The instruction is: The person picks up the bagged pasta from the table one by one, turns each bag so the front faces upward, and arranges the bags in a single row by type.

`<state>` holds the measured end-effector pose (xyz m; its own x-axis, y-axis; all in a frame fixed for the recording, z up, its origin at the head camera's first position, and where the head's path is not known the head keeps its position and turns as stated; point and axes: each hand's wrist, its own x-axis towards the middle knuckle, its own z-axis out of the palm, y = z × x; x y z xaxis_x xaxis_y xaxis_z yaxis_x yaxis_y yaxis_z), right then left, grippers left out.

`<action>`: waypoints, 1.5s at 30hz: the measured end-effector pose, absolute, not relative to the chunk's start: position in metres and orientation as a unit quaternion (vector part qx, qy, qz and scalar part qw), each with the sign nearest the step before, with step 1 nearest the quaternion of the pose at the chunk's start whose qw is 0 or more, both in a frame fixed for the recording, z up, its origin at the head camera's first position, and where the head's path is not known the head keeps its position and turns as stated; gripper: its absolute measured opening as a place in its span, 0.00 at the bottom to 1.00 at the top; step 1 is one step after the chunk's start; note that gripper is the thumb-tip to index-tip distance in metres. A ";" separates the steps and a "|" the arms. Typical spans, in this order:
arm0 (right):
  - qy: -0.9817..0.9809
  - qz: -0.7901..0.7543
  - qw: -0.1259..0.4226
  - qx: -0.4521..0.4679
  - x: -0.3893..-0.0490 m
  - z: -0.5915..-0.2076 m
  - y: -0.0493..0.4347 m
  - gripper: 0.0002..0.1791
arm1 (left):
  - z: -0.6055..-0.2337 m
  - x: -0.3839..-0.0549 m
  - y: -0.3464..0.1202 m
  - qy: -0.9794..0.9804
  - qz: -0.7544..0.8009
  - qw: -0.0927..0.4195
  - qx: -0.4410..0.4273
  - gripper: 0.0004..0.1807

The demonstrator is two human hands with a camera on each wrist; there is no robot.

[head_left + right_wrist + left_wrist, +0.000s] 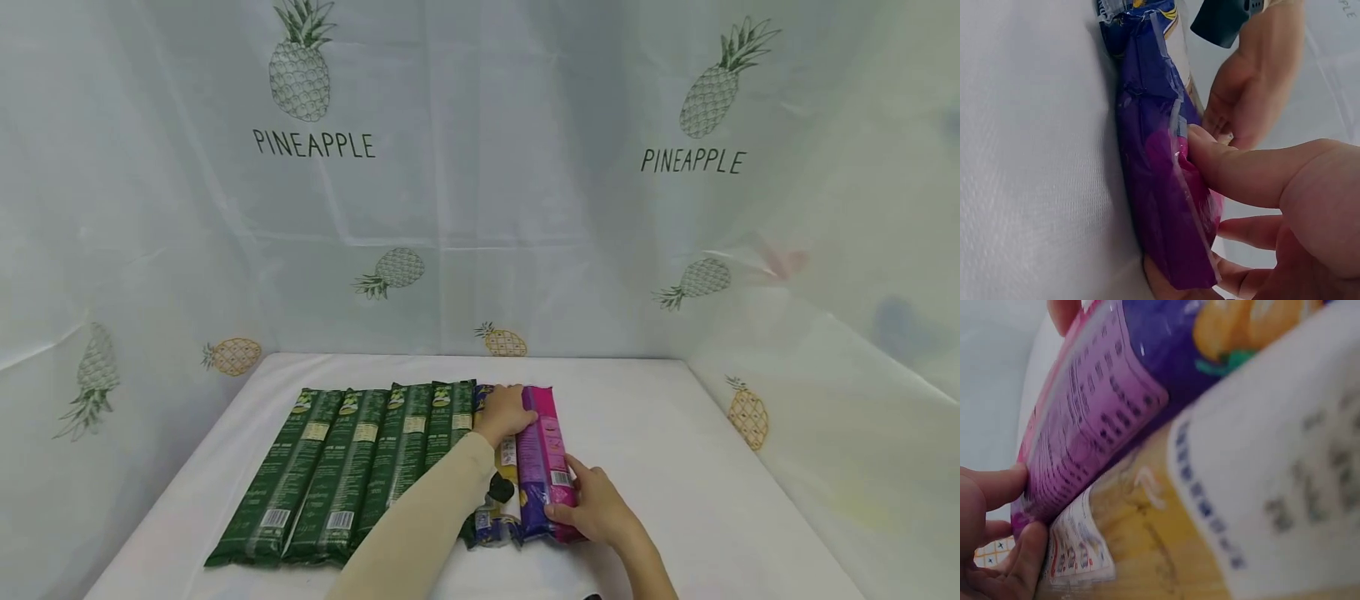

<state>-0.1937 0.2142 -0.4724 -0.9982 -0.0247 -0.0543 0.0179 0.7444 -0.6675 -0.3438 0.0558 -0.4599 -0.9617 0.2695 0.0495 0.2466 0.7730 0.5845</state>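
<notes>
A long pink and purple plastic packet point(546, 442) lies at the right end of a row of packets. My left hand point(506, 412) reaches across to its far end and pinches it there; in the left wrist view the fingertips point(1007, 487) press on the end of its printed side. My right hand point(596, 504) grips the near end from the right, thumb on top and fingers around the outer side. Beside it, partly under my left arm, lies a blue and yellow packet point(1141, 519) with a white label.
Several long green packets point(258, 492) lie side by side to the left, partly covered by my left sleeve point(427, 517). They rest on a white table point(660, 450). A pale curtain point(495, 183) printed with pineapples encloses the back and sides.
</notes>
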 end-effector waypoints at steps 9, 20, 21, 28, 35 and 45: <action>0.932 -0.362 0.031 -0.001 -0.197 -0.472 0.214 0.52 | -0.457 -0.343 0.059 0.956 0.251 0.037 0.145 0.36; 0.931 -0.366 0.017 -0.007 -0.195 -0.476 0.216 0.50 | -0.458 -0.336 0.062 0.954 0.256 0.076 0.136 0.49; 0.931 -0.366 0.016 -0.009 -0.195 -0.477 0.217 0.50 | -0.457 -0.335 0.062 0.953 0.259 0.077 0.135 0.49; 0.928 -0.371 0.010 -0.013 -0.195 -0.479 0.219 0.50 | -0.458 -0.332 0.061 0.939 0.307 0.078 0.136 0.49; 0.915 -0.402 0.005 -0.014 -0.191 -0.475 0.219 0.49 | -0.471 -0.338 0.063 0.903 0.403 0.081 0.123 0.48; 0.912 -0.409 -0.022 -0.035 -0.182 -0.462 0.213 0.46 | -0.459 -0.335 0.050 0.856 0.492 0.084 0.137 0.43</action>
<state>-0.1820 0.2128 -0.4615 -0.9966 -0.0459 0.0680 -0.0813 0.6635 -0.7437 -0.3355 0.0504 -0.4591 -0.9486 0.3165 -0.0084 0.1523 0.4794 0.8643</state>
